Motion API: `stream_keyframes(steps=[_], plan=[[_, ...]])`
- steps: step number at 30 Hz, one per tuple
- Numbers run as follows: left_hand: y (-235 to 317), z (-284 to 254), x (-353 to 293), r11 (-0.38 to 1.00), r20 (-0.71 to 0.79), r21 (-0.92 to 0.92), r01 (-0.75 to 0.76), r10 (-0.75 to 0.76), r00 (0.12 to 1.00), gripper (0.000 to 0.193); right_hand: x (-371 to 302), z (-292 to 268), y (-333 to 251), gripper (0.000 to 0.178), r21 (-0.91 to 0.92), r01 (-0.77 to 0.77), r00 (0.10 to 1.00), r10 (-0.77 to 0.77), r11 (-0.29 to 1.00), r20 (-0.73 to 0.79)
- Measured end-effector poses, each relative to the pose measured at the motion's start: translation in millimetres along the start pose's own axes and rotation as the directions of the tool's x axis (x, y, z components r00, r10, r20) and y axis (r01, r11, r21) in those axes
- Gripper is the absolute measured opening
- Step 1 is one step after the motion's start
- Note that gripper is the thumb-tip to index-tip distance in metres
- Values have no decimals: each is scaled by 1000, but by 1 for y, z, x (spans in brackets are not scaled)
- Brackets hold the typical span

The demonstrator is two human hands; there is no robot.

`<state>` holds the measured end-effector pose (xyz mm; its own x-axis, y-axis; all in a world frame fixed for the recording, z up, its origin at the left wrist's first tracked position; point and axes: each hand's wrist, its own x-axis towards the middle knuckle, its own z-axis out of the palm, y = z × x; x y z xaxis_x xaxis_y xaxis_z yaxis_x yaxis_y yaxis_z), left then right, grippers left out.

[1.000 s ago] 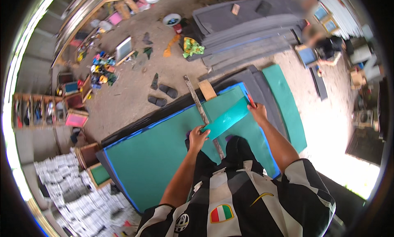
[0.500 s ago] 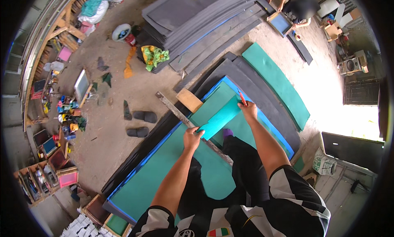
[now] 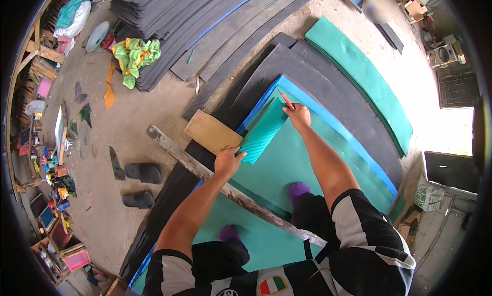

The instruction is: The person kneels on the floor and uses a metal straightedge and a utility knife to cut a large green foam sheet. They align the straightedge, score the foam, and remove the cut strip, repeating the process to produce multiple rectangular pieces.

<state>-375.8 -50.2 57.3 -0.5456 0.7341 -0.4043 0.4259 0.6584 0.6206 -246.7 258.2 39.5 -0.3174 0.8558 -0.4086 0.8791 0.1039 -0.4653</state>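
A green, finely ribbed foam strip (image 3: 262,134) is stretched between my hands over the far end of a stack of green foam sheets (image 3: 271,188). My left hand (image 3: 228,161) is closed on the strip's near left end. My right hand (image 3: 299,116) grips a slim red pen-like tool (image 3: 287,101) beside the strip's far right end; whether it is a pen or a cutter I cannot tell. A long, worn wooden bar (image 3: 230,191) lies across the sheets, between my feet in purple socks. Next to my left hand is a tan rectangular board (image 3: 211,132).
Black foam sheets (image 3: 307,85) edge the green stack, with a longer green sheet (image 3: 359,75) beyond. Dark sheets (image 3: 169,34) are piled far left, a green-yellow cloth (image 3: 134,60) against them. Black slippers (image 3: 142,173) lie on the floor. A person (image 3: 379,7) is at the far right.
My view has shifted, so the stack and slippers sit elsewhere in the picture. Both hands still hold the strip and red tool; the strip now appears lower against the sheets, and both feet show.
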Motion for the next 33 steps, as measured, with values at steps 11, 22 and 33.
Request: stream_keyframes(steps=[11, 22, 33], plan=[[-21, 27, 30, 988, 34, 65, -137, 135, 990, 40, 31, 37, 30, 43, -39, 38, 996, -41, 999, -80], [-27, 31, 30, 979, -52, 28, -200, 201, 978, 39, 34, 47, 36, 41, -28, 126, 981, -128, 992, -147], [-25, 27, 32, 985, -51, 64, -159, 163, 985, 37, 35, 48, 30, 39, -14, 104, 988, -105, 994, -114]])
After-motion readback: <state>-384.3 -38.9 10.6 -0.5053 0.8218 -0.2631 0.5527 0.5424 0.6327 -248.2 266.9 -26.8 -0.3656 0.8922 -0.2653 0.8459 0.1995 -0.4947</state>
